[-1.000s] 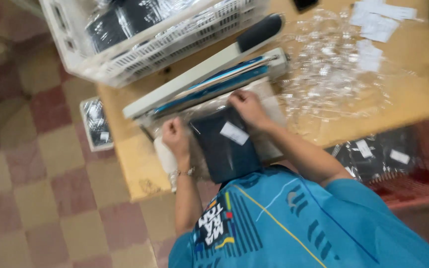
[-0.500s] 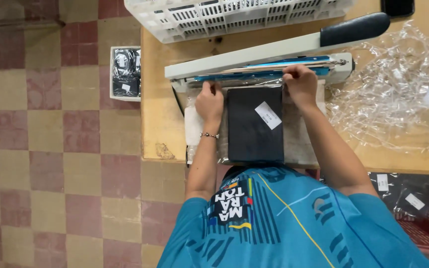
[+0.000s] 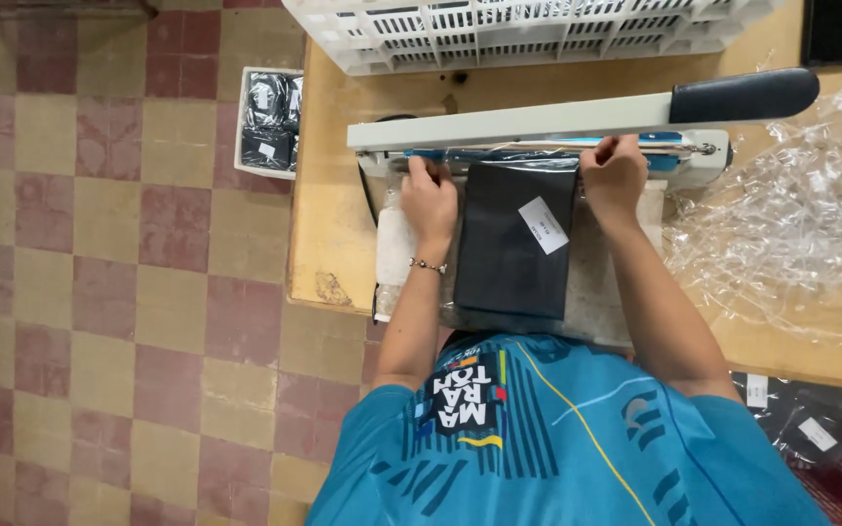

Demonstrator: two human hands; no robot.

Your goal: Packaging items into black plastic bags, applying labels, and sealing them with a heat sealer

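A dark folded garment (image 3: 514, 239) with a white label lies in a clear plastic bag on the wooden table (image 3: 328, 214). My left hand (image 3: 429, 195) pinches the bag's top left edge and my right hand (image 3: 614, 175) pinches its top right edge. Both hold the bag's open end at the jaw of a white heat sealer (image 3: 538, 122) whose lever arm, with a black handle (image 3: 743, 95), stands raised above the blue sealing strip. A white pad lies under the bag.
A white slatted plastic crate (image 3: 499, 29) sits at the table's far edge. A heap of clear plastic bags (image 3: 791, 214) covers the right side. A small box of packed dark items (image 3: 267, 122) rests on the checkered floor to the left. More packed items lie in a red crate (image 3: 811, 429) at lower right.
The view has swung round and steadied. Both hands have slid the bagged garment forward, bringing its open end to the sealer's jaw.
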